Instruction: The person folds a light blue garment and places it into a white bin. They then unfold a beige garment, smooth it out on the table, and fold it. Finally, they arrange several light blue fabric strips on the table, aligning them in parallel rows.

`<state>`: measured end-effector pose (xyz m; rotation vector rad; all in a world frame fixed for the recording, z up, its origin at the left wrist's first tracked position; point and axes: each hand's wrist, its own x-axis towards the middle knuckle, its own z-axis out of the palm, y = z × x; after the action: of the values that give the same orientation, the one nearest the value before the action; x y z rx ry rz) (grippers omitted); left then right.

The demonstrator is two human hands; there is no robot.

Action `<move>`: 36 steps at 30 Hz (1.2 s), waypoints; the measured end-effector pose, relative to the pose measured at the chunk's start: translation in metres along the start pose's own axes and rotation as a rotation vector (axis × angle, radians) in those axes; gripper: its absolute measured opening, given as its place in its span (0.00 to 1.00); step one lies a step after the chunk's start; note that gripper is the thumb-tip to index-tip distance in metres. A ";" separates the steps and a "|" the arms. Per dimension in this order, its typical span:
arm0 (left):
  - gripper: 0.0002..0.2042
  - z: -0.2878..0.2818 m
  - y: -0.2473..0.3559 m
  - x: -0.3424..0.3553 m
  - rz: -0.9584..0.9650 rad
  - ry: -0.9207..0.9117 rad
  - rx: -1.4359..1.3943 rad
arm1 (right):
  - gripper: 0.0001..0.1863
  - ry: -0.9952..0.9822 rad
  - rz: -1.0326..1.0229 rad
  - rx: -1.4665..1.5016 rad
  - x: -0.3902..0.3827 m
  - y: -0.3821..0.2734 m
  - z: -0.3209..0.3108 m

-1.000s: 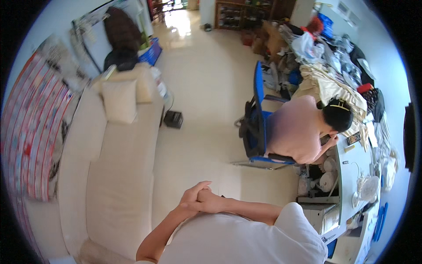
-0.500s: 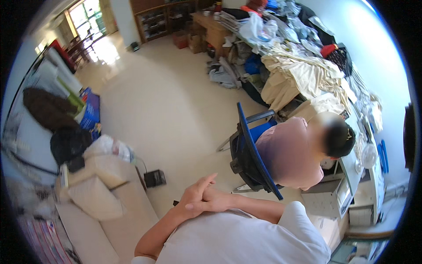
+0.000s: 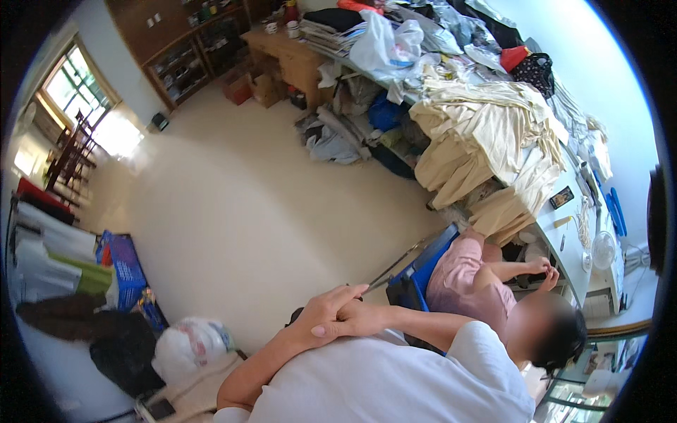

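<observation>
My two hands are clasped together in front of my white shirt (image 3: 381,384). My left hand (image 3: 326,310) lies across the right one, its fingers stretched out and pointing away from me. Closed around it from the right is my right hand (image 3: 360,319), with its thumb resting over the left hand near the wrist. No object shows in either hand, though the fingers underneath are hidden. Just beyond my right forearm, a person in a pink shirt (image 3: 458,271) sits on a blue chair (image 3: 438,255), both hands (image 3: 546,271) raised close together at the table edge.
Cream cloth (image 3: 486,120) hangs over the long table (image 3: 560,236) at the right, with a phone (image 3: 562,197) and a clear round fan-like thing (image 3: 604,249) nearby. Plastic bags are heaped farther back. A blue crate (image 3: 127,271) and white bag (image 3: 187,349) stand at the left.
My view has turned, bringing more of the table into sight. The seated person's hands now show, and the head appears lower in the picture. My hands stay clasped.
</observation>
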<state>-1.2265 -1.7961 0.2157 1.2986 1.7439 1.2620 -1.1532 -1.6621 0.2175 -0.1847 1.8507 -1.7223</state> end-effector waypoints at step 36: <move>0.08 -0.308 -0.499 0.573 -0.803 0.187 -0.225 | 0.19 0.250 0.582 -0.405 0.409 0.159 -0.758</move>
<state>-1.8597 -1.3872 -0.1056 0.2792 1.8897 1.0606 -1.8229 -1.1827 -0.0804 0.3948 2.1427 -1.0016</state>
